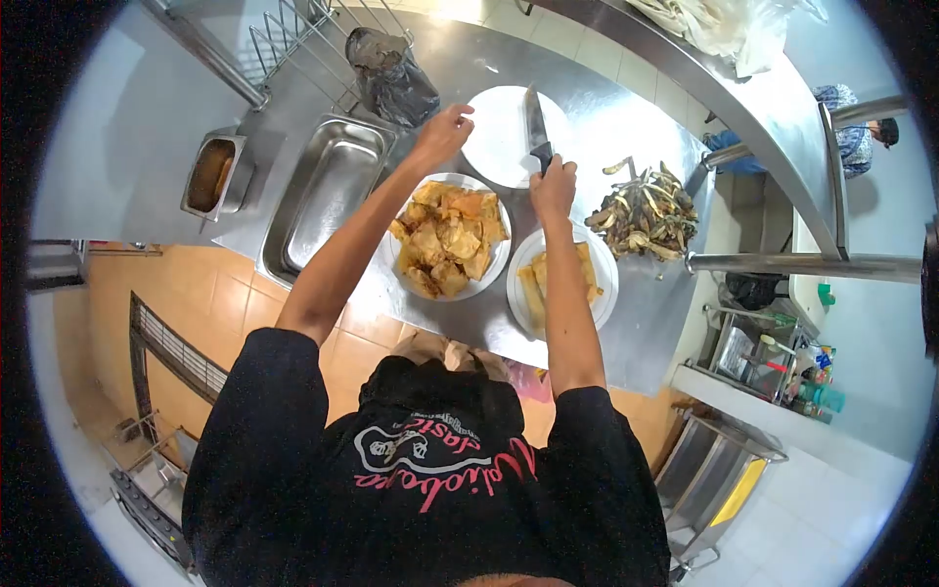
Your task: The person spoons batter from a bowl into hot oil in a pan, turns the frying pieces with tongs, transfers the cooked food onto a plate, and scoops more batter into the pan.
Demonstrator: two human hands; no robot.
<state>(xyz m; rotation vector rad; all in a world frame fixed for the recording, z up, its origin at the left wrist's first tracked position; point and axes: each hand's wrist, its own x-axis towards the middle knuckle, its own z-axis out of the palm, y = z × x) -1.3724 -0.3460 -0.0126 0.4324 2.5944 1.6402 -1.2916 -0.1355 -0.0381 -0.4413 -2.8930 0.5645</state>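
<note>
At ten o'clock, far out, is a small pan (212, 176) with brown contents. Nearer in, still at ten, lies a long, deep steel tray (328, 191), its bare bottom showing. A wire rack (284, 44) stands at eleven, and right of it a black bag (401, 88) sits by the tray's upper end.

The left hand (450, 132) reaches in just before twelve, at the left rim of a white plate (489, 147). Its grip is narrow, the fingers loosely curled with a small gap between the tips; whether they touch the rim I cannot tell. Below this hand, near the centre, a big plate (502, 269) carries a heap of golden, folded pieces (452, 235).

The knife (535, 122) is just past twelve, its blade over the right part of the white plate, tip towards twelve; contact with the plate is unclear. At one o'clock the right hand (555, 186) has its grip closed round the black handle. The forearm crosses above a third plate (606, 284) at three o'clock, which holds pale yellow pieces (538, 284).

At two, a loose pile of dark and pale strips (646, 210) lies directly on the steel worktop (646, 333). Far out at two is another person (841, 137), partly behind a shelf frame.
</note>
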